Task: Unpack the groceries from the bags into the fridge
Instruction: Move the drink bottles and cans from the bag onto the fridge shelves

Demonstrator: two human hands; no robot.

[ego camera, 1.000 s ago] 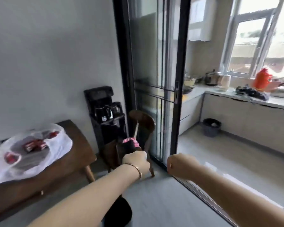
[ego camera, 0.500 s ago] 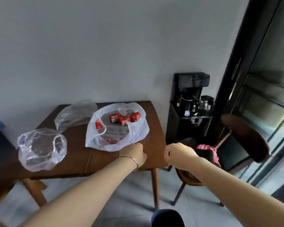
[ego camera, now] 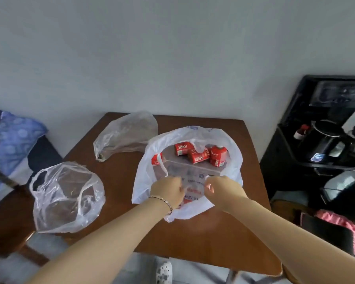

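Brown wooden table (ego camera: 223, 238) by a grey wall: on my feed, the left hand (ego camera: 168, 190) and right hand (ego camera: 223, 188), fingers curled, pinch the near rim of the white bag (ego camera: 234, 156) holding red juice cartons (ego camera: 201, 155); a clear bag (ego camera: 67, 196) sits left.

The table (ego camera: 223, 238) is brown wood, smooth with a soft sheen. The white bag (ego camera: 143, 177) is thin milky plastic, kinda crinkly, and the clear bags (ego camera: 66, 197) are even filmier and wrinkled. The juice cartons (ego camera: 199, 156) look glossy red, the kettle (ego camera: 324, 138) is shiny black, and the bracelet (ego camera: 162, 200) is metal.
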